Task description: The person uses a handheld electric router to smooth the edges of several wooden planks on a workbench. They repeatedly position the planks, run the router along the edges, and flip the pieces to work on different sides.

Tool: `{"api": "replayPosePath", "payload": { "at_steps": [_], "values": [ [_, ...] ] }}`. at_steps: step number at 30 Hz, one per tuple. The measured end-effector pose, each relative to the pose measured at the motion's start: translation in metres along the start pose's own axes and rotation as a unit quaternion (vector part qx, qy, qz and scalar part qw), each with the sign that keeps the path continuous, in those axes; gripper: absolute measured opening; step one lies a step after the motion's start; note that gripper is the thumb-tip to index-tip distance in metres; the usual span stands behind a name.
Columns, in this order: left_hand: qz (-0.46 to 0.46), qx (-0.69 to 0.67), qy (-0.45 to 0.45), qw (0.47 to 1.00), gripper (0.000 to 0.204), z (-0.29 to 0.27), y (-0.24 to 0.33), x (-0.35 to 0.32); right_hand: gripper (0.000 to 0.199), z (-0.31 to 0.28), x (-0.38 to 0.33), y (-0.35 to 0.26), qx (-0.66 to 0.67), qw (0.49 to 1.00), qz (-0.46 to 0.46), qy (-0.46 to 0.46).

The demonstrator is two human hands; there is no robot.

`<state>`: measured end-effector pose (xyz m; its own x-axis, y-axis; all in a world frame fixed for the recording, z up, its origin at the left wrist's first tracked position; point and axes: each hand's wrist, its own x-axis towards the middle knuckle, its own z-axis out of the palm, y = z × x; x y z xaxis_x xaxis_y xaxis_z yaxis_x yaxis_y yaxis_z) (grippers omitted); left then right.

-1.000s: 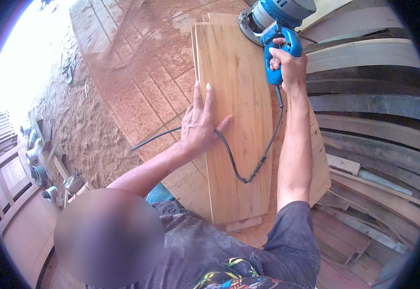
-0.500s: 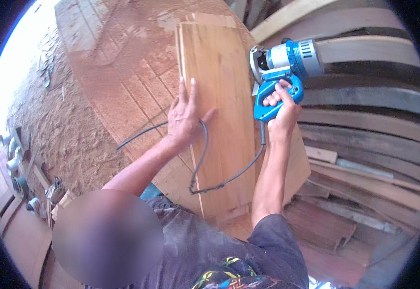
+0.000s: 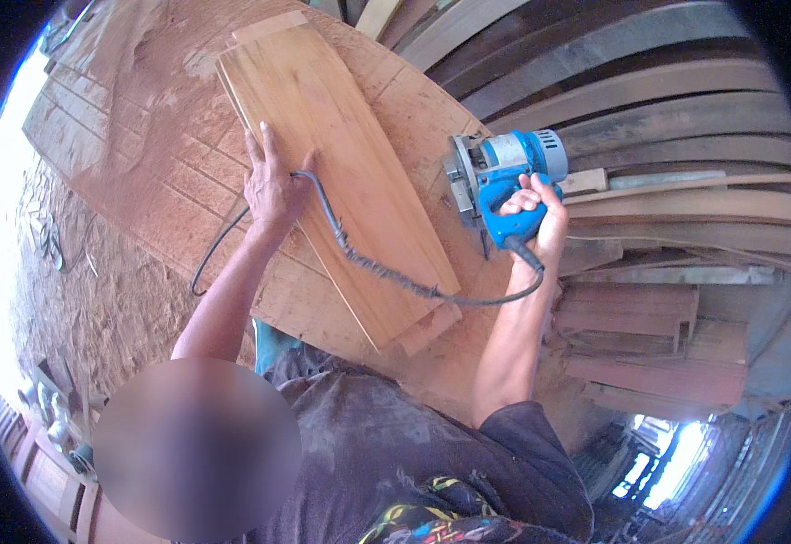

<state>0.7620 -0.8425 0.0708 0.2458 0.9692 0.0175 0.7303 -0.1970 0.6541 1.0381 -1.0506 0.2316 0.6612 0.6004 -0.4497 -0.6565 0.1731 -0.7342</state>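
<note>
My right hand (image 3: 533, 201) is wrapped round the blue D-shaped handle of a blue and silver power router (image 3: 509, 165). The router's metal base plate faces left, standing apart from the right edge of a long light-brown wooden board (image 3: 359, 172). I cannot make out the router's bit. My left hand (image 3: 270, 189) lies on the board's left edge, fingers stretched out and thumb spread over the top face. A dark power cord (image 3: 350, 254), wrapped along one stretch, hangs from the handle, crosses the board and passes at my left thumb. How it runs under the hand is hidden.
Beneath the board is a wide wooden worktop (image 3: 173, 145) covered in reddish sawdust. Stacked planks (image 3: 658, 113) fill the right side, beyond the router. Sandy ground (image 3: 78, 245) lies to the left. Shorter timber pieces (image 3: 631, 317) lie at the lower right.
The router has come away from the board's right edge, leaving a gap. My whole view has turned, so board and worktop appear slanted more to the left. My left hand stays on the board.
</note>
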Motion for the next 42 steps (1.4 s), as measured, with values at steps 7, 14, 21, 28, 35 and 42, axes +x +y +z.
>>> {"api": "replayPosePath", "payload": {
  "at_steps": [7,14,21,28,35,42],
  "values": [
    [-0.011,-0.014,-0.004,1.0,0.099,-0.002,0.004,0.001,0.034,-0.041,0.054,-0.06,0.117,0.986,0.102,-0.056],
    [-0.023,-0.007,-0.01,1.0,0.101,-0.001,0.003,0.0,0.06,-0.067,0.088,-0.086,0.188,0.978,0.078,-0.034],
    [-0.027,-0.013,-0.035,0.999,0.098,0.0,-0.001,0.004,0.039,-0.06,0.092,-0.079,0.232,0.971,0.05,0.011],
    [0.136,-0.026,-0.018,0.99,0.074,-0.001,-0.004,-0.071,0.037,-0.056,0.091,-0.073,0.247,0.969,0.002,0.013],
    [0.188,-0.143,-0.164,0.958,0.066,-0.047,-0.02,-0.18,0.035,-0.069,0.068,-0.057,0.284,0.959,-0.009,0.021],
    [0.068,-0.245,-0.358,0.899,0.101,-0.062,-0.027,-0.204,0.046,-0.052,0.026,-0.043,0.183,0.983,-0.014,-0.02]
  ]
}}
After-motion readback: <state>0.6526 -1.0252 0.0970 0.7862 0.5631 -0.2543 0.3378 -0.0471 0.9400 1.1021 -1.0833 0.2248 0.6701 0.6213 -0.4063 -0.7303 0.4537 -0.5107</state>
